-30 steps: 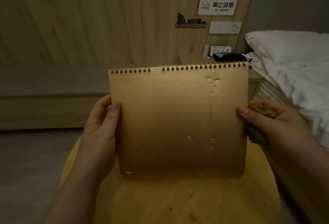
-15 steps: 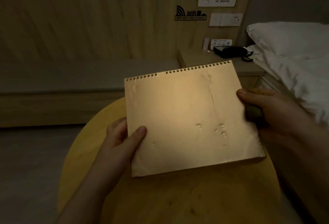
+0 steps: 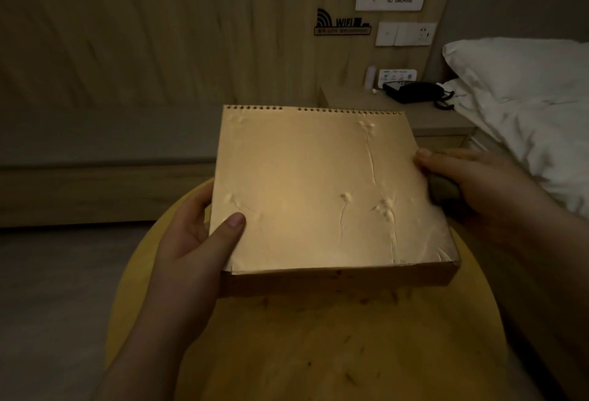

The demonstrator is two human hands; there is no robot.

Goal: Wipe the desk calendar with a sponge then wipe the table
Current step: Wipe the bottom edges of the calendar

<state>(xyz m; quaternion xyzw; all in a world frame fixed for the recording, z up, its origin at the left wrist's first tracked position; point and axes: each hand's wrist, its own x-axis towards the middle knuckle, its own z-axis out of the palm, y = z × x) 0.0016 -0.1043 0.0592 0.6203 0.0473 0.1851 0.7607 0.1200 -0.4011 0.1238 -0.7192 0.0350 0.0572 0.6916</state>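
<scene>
The desk calendar (image 3: 318,190), a gold spiral-bound card stand with dents in its face, is held tilted back above the round yellow table (image 3: 318,353). My left hand (image 3: 197,241) grips its lower left edge, thumb on the face. My right hand (image 3: 471,184) holds the right edge with the thumb, and a dark sponge (image 3: 441,188) is tucked under its fingers, mostly hidden. The calendar's base panel faces me at the bottom.
A nightstand (image 3: 424,117) with a black telephone (image 3: 414,90) stands beyond the calendar. A bed with a white pillow (image 3: 526,88) lies at the right. A wood-panelled wall with signs and switches runs behind. Grey floor lies at the left.
The calendar has gone from upright to tilted back, its face turned up and its base panel showing. My left hand slid lower on the left edge. The sponge is now less visible.
</scene>
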